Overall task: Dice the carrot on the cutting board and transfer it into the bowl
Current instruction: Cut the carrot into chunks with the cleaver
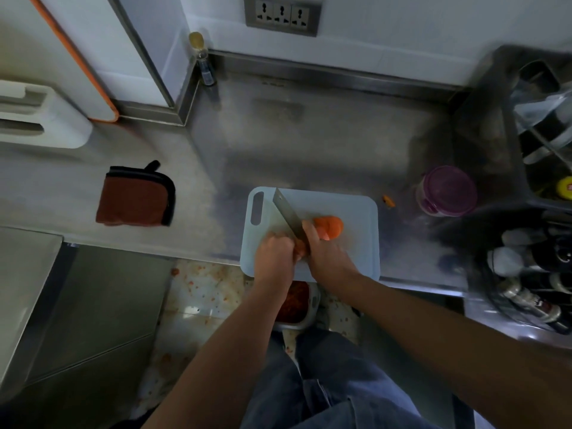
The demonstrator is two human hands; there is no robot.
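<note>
Mid-dicing. Left hand has its fingers curled on the carrot on the board. Right hand is wrapped round the knife, blade on the carrot. Cut pile sits just right of the blade. Bowl, below the counter edge, holds orange bits, likely dice. Left to do: finish cutting, then transfer.
</note>
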